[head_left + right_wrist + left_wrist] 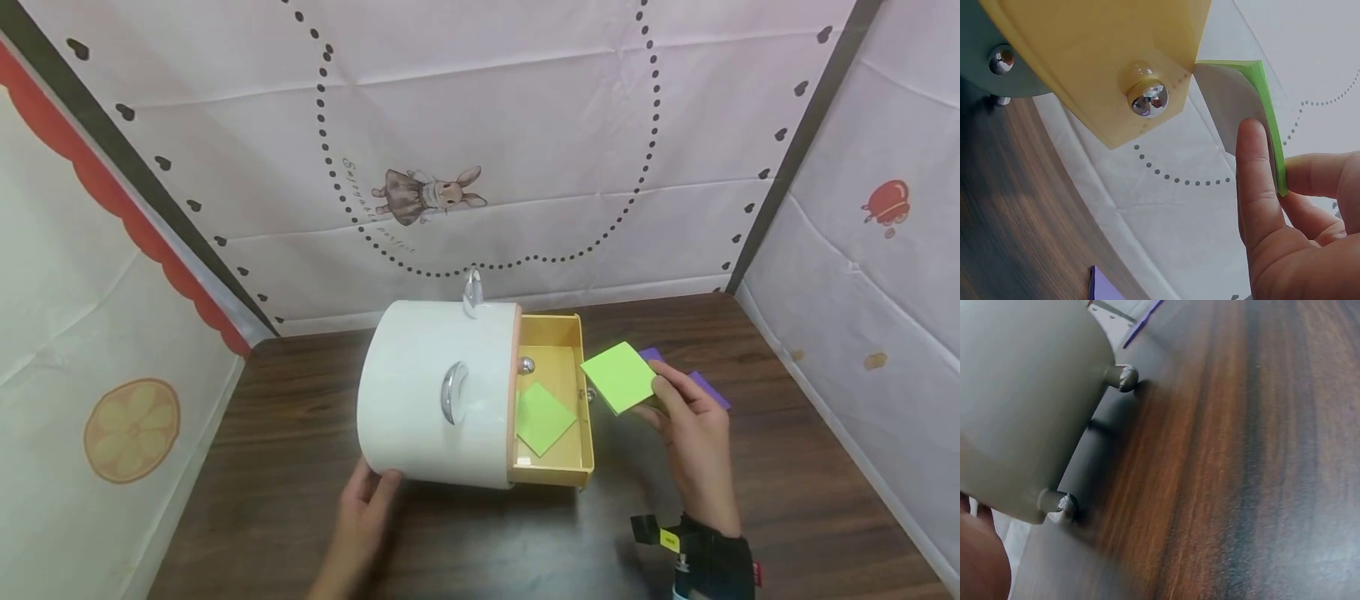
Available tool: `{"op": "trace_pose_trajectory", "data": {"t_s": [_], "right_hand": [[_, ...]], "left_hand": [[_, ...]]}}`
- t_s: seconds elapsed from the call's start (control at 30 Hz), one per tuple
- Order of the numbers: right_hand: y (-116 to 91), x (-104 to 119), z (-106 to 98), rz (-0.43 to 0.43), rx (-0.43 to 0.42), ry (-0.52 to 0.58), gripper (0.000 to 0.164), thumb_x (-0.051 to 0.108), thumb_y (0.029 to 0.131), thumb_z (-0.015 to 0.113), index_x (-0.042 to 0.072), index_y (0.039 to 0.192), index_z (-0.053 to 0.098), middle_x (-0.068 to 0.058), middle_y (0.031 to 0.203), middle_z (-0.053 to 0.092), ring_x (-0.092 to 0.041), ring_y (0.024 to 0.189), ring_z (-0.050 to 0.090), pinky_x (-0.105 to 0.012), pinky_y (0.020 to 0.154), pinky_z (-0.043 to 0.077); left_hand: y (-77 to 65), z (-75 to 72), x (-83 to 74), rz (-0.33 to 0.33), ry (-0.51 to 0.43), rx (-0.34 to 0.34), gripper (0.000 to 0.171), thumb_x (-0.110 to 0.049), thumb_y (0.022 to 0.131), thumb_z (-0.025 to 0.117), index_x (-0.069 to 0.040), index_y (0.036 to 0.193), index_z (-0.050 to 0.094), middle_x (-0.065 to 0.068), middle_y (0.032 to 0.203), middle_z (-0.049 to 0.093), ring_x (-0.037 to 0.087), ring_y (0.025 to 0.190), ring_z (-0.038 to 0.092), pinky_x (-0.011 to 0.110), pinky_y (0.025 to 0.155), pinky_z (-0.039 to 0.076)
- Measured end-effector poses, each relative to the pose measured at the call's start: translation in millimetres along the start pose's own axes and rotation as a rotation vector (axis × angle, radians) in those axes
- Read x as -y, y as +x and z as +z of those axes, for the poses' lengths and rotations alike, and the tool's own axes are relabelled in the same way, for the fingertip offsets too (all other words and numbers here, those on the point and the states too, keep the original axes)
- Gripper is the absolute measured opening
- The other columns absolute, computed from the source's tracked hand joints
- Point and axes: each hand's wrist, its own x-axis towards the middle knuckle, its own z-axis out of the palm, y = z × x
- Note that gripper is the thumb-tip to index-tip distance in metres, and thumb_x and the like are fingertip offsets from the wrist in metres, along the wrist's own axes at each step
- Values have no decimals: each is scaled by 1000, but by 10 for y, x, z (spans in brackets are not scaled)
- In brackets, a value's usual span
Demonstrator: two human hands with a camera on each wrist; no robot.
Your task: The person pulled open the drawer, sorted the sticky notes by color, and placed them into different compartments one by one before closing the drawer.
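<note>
A white rounded drawer box (435, 392) stands on the wooden table, its yellow drawer (552, 476) pulled out to the right. Inside that drawer lies a green sticky note (543, 419). My left hand (363, 508) holds the box at its near left corner, thumb on the near side; in the left wrist view its fingers are partly hidden behind the box's edge. Just right of the drawer, my right hand (693, 433) pinches a green sticky note pad (619, 377) by its edge. The right wrist view shows the pad (1277, 125) tilted, with its grey underside visible, beside the drawer's corner.
Purple sticky notes (709, 389) lie on the table (300, 433) behind my right hand, partly covered by it. Two shiny curved pieces (452, 393) project from the box's top. A silver knob (1149, 99) sticks out of the drawer front. Printed cloth walls (525, 125) surround the table.
</note>
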Motion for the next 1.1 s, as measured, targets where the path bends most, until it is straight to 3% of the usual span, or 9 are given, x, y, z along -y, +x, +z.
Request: {"op": "trace_pose_trajectory", "data": {"t_s": [0.27,0.33,0.5,0.7,0.9,1.1], "right_hand": [[-6,-1,-10,-41,7,4,45,14,92,66,-4,131,54,-22,127,53,-26,101,62,-38,80,54],[-9,9,-16,-51,-3,-14,43,14,91,67,-3,130,56,-22,126,52,-26,101,62,-38,81,53],[-30,29,-28,-58,-28,-104,43,18,90,68,2,128,59,-20,125,54,-27,102,62,-35,82,53],[-60,54,-15,-66,-37,-126,44,20,90,69,3,129,59,-20,124,54,-28,103,62,-35,82,53],[-69,72,-8,-73,-73,-143,45,20,89,69,3,129,59,-19,123,55,-27,101,63,-33,81,53],[-84,89,-2,-70,-80,-153,44,21,88,70,5,127,61,-19,121,56,-28,100,63,-34,81,53]], "left_hand": [[41,-62,50,54,62,-24,41,-29,94,62,-19,133,55,-4,134,55,10,129,44,19,101,38],[50,-63,55,41,79,-21,41,-32,93,63,-21,132,55,-5,133,56,9,128,44,21,101,39],[25,-54,60,35,45,-19,39,-29,92,64,-19,129,57,-4,127,59,10,124,48,21,99,41],[54,-66,15,67,34,-33,36,-22,93,63,-15,128,58,-1,124,60,12,121,51,19,97,42],[79,-86,11,37,90,-31,39,-30,92,64,-18,128,58,-4,126,59,10,122,49,17,96,41],[37,-70,53,10,82,-38,43,-33,91,65,-20,132,56,-5,131,57,10,127,45,26,103,38]]}}
